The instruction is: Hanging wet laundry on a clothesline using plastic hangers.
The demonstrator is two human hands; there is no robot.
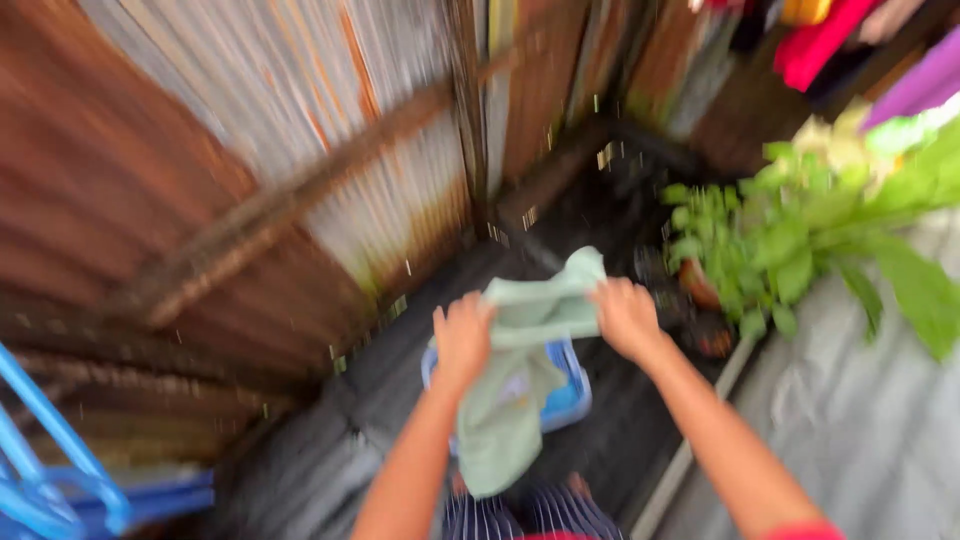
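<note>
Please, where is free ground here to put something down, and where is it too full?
Bare dark ground lies between the rusty metal wall and the blue basin. The grey surface right of the right hand also looks bare. It is crowded by the green plants, and under the pale green cloth held by both hands, left hand included.

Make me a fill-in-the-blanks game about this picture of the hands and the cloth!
1. The left hand and right hand both hold a pale ____ cloth.
2. Under the cloth sits a ____ plastic basket.
3. The leafy plant is on the person's ____ side.
4. The rusty wall is made of corrugated ____.

Missing words: green; blue; right; metal
</note>
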